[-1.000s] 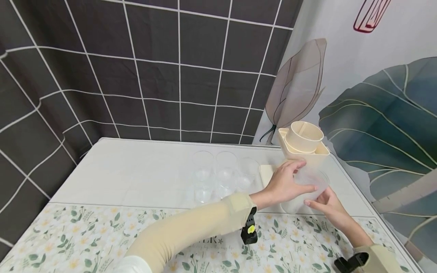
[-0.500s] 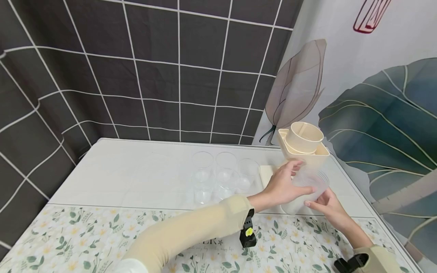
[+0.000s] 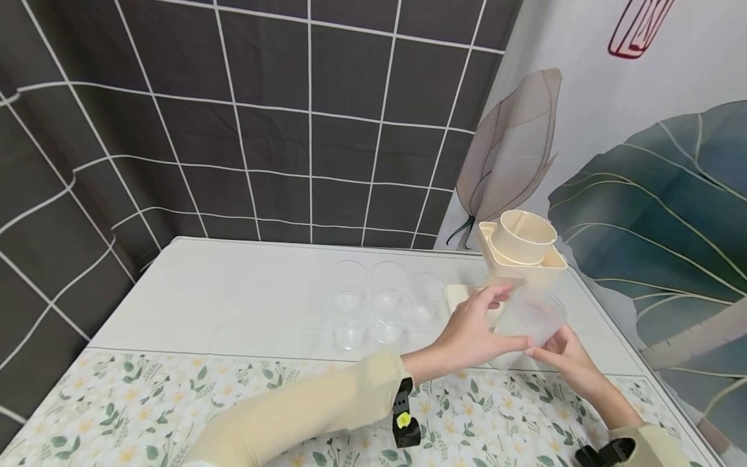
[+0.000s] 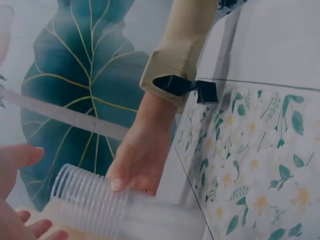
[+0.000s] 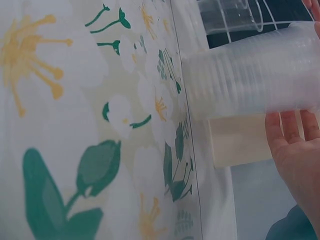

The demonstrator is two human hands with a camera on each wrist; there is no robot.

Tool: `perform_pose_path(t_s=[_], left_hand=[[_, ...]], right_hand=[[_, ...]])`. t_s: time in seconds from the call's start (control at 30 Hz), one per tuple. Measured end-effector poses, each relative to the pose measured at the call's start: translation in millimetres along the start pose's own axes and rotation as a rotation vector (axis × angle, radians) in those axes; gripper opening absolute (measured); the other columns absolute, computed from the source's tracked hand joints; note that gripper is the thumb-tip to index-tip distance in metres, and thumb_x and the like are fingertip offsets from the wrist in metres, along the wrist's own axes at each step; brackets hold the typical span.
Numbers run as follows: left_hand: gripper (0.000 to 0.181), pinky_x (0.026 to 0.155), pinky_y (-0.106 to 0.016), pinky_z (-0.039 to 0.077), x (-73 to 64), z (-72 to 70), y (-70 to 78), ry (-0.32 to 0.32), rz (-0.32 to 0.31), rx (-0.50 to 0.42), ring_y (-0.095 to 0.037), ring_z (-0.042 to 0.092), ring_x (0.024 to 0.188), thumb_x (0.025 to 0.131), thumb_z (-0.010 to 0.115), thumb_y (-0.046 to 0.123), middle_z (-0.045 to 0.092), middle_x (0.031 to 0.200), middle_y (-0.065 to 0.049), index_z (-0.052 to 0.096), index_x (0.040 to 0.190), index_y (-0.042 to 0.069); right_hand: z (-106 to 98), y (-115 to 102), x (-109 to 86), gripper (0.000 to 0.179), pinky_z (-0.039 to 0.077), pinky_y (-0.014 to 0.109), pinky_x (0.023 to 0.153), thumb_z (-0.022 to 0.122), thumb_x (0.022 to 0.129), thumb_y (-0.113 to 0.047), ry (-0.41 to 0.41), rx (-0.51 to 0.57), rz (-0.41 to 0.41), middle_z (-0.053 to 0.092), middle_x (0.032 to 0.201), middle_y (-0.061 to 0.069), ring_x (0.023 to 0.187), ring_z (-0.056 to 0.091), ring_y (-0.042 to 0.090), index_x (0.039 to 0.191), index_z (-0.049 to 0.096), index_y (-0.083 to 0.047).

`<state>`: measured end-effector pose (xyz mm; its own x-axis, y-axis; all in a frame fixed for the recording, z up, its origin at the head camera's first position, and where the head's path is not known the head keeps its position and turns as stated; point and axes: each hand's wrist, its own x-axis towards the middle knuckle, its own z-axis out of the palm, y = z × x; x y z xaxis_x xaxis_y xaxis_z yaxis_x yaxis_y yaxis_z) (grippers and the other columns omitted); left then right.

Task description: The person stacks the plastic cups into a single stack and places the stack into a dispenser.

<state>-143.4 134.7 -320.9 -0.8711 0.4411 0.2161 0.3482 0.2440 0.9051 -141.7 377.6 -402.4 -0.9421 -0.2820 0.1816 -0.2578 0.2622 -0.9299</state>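
Note:
A tall stack of nested clear plastic cups (image 3: 539,318) stands near the table's right side, rims upward. My right hand (image 3: 574,363) grips it from the right, the thumb in front; in the left wrist view that thumb lies across the ribbed rims (image 4: 87,197). To the left of the stack is my left hand (image 3: 467,334), its thumb stretched toward the stack's side. The left wrist view shows the left hand (image 4: 17,200) spread, a gap between its fingers and the top rim. In the right wrist view, fingers of the right hand (image 5: 300,145) touch the stack (image 5: 240,75).
Several single clear cups (image 3: 390,305) stand in a group left of the hands. Behind the stack is a cream stand (image 3: 554,263) with a round cream cup (image 3: 525,237) on top. A flat cream piece (image 3: 458,295) sits behind my left hand. A flowered cloth (image 3: 146,402) covers the front.
My left hand has drawn a little left and down from the stack's top, its fingers opening away from the rims. The right hand keeps its hold in about the same place.

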Motion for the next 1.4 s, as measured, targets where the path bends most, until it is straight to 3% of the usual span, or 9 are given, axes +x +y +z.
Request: perform_pose_path(t_s=[0.17, 0.37, 0.6, 0.97, 1.13, 1.4], left_hand=[[0.076, 0.099, -0.021, 0.043, -12.8, -10.3, 1.7, -0.003, 0.0, -0.011, -0.006, 0.051, 0.124, 0.075, 0.081, 0.035, 0.052, 0.139, 0.011, 0.044, 0.141, 0.026], [0.075, 0.101, -0.023, 0.043, -31.3, -28.5, 1.4, 0.012, 0.009, -0.05, -0.007, 0.051, 0.122, 0.075, 0.081, 0.033, 0.053, 0.138, 0.011, 0.045, 0.141, 0.024], [0.075, 0.102, -0.022, 0.044, -48.1, -43.2, -6.8, 0.083, 0.04, -0.049, -0.006, 0.053, 0.119, 0.074, 0.082, 0.029, 0.055, 0.136, 0.005, 0.046, 0.139, 0.022], [0.073, 0.103, -0.031, 0.046, -73.9, -63.4, -18.8, 0.181, 0.0, -0.123, -0.012, 0.054, 0.118, 0.073, 0.083, 0.023, 0.057, 0.132, 0.006, 0.048, 0.136, 0.021], [0.073, 0.102, -0.036, 0.047, -79.0, -81.4, -25.0, 0.261, 0.009, -0.111, -0.013, 0.054, 0.118, 0.071, 0.083, 0.018, 0.056, 0.134, 0.005, 0.049, 0.136, 0.017], [0.072, 0.102, -0.043, 0.043, -82.0, -112.5, -40.0, 0.446, 0.035, 0.02, -0.018, 0.051, 0.122, 0.07, 0.084, 0.018, 0.056, 0.134, 0.0, 0.05, 0.134, 0.015]], right_hand=[[-0.8, 0.4, -0.4, 0.074, 0.047, 0.007, 0.086, 0.054, 0.088, 0.013, -0.005, 0.028, -0.025, 0.044, 0.132, -0.023, 0.115, 0.05, -0.014, 0.147, 0.026, -0.022], [-0.5, -1.7, -1.3, 0.074, 0.047, 0.006, 0.085, 0.057, 0.088, 0.009, 0.017, -0.016, 0.024, 0.044, 0.13, -0.025, 0.112, 0.05, -0.015, 0.146, 0.026, -0.024], [-3.2, -4.1, -1.3, 0.074, 0.047, 0.005, 0.084, 0.059, 0.087, 0.009, 0.046, -0.057, 0.05, 0.045, 0.127, -0.026, 0.109, 0.05, -0.017, 0.143, 0.028, -0.027], [-1.2, -1.2, -2.0, 0.073, 0.045, 0.003, 0.085, 0.059, 0.087, 0.008, 0.047, -0.056, 0.048, 0.044, 0.127, -0.026, 0.111, 0.048, -0.018, 0.142, 0.028, -0.028], [-0.2, -1.6, -1.3, 0.074, 0.045, 0.003, 0.086, 0.059, 0.088, 0.007, 0.039, -0.061, 0.045, 0.043, 0.129, -0.026, 0.112, 0.047, -0.018, 0.144, 0.026, -0.026], [-0.1, -1.4, -1.1, 0.074, 0.046, 0.004, 0.086, 0.058, 0.087, 0.01, 0.029, -0.018, 0.027, 0.044, 0.129, -0.024, 0.112, 0.049, -0.017, 0.144, 0.027, -0.026]])
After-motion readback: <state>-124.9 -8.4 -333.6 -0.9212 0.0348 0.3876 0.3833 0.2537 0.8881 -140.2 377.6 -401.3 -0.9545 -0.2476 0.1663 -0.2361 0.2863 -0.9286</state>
